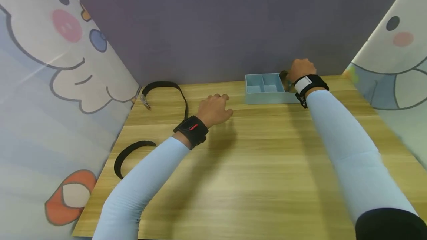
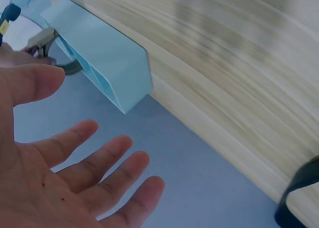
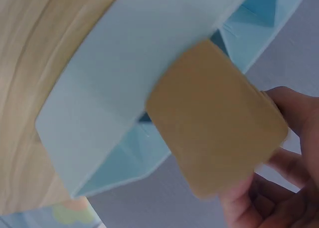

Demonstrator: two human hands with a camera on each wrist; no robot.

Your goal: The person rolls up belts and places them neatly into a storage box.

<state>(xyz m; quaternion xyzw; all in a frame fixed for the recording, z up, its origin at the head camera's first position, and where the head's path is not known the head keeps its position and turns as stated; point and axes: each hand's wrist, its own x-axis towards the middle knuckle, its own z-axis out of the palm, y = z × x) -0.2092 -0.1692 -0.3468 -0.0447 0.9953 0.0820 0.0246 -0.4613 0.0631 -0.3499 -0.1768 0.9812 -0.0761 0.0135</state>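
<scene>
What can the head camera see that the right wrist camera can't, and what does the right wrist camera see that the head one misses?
Only the head view shows the left hand, the pale blue sleeves and the black strap with a silver end.

Only the right wrist view shows the broad, smooth side of the brown thing held by the right hand.

Both show the right hand, some of the brown thing, the light blue box, the wooden table and the grey wall.

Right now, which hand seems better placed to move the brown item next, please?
Probably the right hand: it grips the brown item at the blue box, while the left hand holds nothing.
</scene>
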